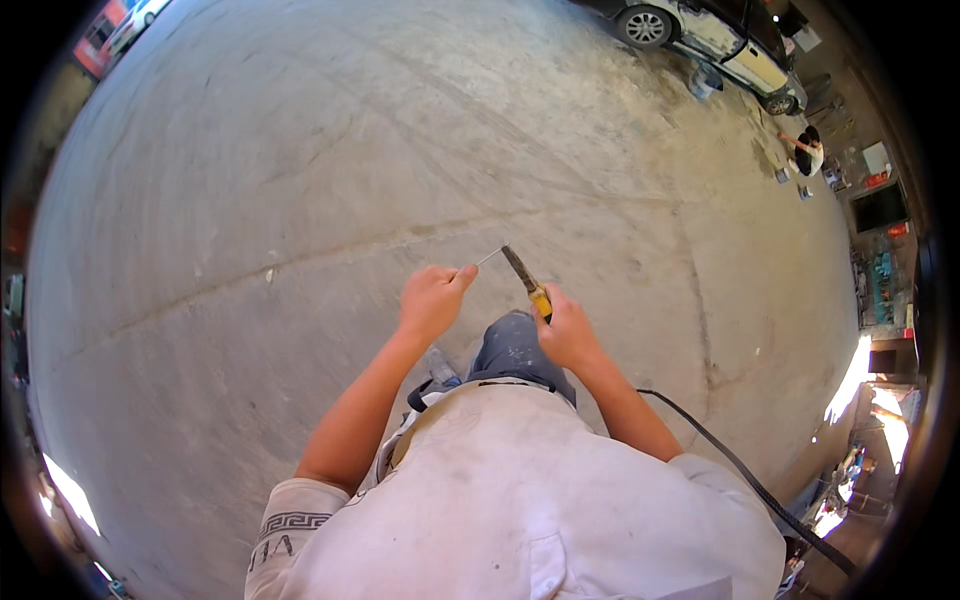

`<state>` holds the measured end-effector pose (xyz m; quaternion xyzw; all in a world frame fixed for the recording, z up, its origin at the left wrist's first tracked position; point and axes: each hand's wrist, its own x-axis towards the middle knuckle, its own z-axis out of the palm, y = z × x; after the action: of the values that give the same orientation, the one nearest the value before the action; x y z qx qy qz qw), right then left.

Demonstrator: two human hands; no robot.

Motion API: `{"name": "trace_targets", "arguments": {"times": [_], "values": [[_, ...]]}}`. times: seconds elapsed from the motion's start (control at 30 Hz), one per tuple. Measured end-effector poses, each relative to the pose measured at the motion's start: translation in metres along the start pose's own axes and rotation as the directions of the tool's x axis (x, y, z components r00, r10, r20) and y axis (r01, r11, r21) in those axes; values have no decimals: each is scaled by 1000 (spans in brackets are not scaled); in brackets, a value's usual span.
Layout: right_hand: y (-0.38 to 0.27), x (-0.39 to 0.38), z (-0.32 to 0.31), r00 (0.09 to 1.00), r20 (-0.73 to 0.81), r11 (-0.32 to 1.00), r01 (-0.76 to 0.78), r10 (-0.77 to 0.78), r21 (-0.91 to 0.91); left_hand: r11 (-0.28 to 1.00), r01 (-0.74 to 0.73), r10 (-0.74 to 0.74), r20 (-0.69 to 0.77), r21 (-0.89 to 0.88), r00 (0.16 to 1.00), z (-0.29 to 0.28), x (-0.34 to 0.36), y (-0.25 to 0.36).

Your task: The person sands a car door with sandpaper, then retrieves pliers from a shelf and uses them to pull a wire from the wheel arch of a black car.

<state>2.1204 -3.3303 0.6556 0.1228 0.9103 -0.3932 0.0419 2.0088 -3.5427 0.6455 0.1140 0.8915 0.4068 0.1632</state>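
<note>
My left hand (432,300) is closed in a pinch on a thin pale metal rod (490,257). The rod's far end meets the dark tip of a yellow-handled welding electrode holder (520,271), or appears to. Around the yellow handle my right hand (568,328) is closed. Both hands are in front of my waist, above the concrete floor. Most of the rod's near end is hidden in my left fingers. A black cable (720,447) comes out from behind my right forearm and runs to the lower right.
Stained concrete floor (330,190) spreads around me. At the top right a car (735,45) with patchy paint stands beside a bucket (705,80). A person (806,150) crouches near it. Tools and clutter line the right wall, with a turquoise machine (882,285) among them.
</note>
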Motion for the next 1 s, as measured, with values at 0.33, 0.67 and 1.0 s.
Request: {"name": "trace_targets", "arguments": {"times": [0.33, 0.67, 1.0], "values": [[-34, 394, -29, 996, 42, 972, 70, -81, 225, 676, 105, -52, 96, -729, 994, -108, 354, -24], [-83, 643, -103, 958, 147, 958, 219, -247, 184, 801, -90, -86, -263, -592, 961, -211, 533, 38], [-119, 850, -127, 944, 59, 946, 322, -324, 43, 965, -229, 217, -98, -126, 971, -243, 795, 113]]}}
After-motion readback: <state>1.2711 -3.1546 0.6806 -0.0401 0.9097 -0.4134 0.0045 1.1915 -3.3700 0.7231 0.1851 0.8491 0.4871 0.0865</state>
